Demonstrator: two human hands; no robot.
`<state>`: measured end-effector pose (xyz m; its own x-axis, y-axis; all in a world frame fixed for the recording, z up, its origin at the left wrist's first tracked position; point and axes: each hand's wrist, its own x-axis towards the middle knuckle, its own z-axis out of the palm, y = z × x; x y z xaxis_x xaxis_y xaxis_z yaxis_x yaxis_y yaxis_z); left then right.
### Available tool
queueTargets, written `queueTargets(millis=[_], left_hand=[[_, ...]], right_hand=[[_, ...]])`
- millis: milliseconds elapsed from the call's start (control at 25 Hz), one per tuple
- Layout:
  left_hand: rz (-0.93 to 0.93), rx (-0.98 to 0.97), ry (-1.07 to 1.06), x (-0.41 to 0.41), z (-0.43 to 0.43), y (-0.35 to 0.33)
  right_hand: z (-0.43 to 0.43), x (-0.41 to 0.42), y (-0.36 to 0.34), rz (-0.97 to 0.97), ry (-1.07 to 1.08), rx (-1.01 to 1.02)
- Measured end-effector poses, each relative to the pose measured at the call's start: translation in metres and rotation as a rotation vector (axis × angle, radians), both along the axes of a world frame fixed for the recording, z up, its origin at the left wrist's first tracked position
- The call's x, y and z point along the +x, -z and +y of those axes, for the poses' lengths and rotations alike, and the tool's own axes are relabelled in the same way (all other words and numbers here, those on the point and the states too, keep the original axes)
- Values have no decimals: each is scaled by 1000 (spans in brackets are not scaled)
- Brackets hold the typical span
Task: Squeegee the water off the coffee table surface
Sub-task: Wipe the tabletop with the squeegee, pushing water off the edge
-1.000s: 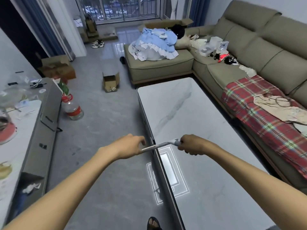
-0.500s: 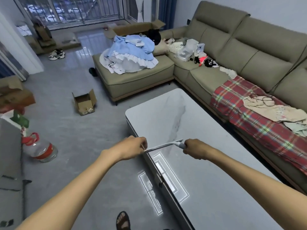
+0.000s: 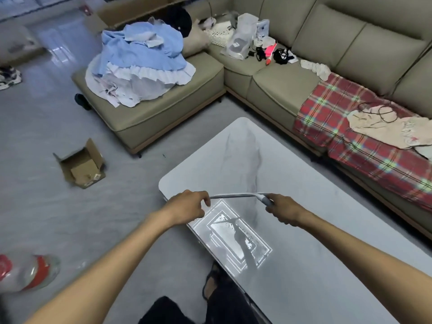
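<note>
The squeegee (image 3: pixel 236 195) is between the two hands, in the middle of the frame, over the far left part of the table (image 3: pixel 327 242). Its long axis runs from left to right in the frame, across the short width of the table top. The left hand (image 3: pixel 187 206) pinches the left end of the blade with curled fingers. The right hand (image 3: pixel 284 211) is closed around the handle at the right end. So each hand has one end of the tool, and neither is nearer.

I cannot tell if the blade edge touches the surface or hangs just above it. Water drops (image 3: pixel 224 226) show in the bright lamp reflection just below the blade in the frame. I judge the coming stroke should go toward the lower part of the frame, with the blade kept crosswise.

A small cardboard box (image 3: pixel 80 164) stands open on the floor at middle left, and I cannot make out what is inside. A blurred plastic bottle (image 3: pixel 25 272) is at lower left.
</note>
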<state>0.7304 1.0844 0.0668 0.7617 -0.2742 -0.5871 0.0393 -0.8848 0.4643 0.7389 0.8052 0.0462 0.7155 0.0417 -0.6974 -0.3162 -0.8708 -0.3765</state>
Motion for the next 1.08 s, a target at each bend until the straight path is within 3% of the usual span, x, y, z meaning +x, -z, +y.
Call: queueTargets(millis=[200, 440, 760, 920, 1080], left_hand=[[-37, 1, -62, 125, 9, 26], [18, 48, 3, 261, 12, 175], [92, 72, 84, 400, 7, 368], [37, 101, 150, 436, -5, 417], [126, 107, 216, 431, -8, 433]], right_hand=[[-2, 115, 16, -13, 262, 59], [9, 206, 125, 15, 425, -1], [24, 414, 252, -302, 426, -171], [28, 491, 309, -292, 432, -222], [29, 499, 337, -280, 389, -292]])
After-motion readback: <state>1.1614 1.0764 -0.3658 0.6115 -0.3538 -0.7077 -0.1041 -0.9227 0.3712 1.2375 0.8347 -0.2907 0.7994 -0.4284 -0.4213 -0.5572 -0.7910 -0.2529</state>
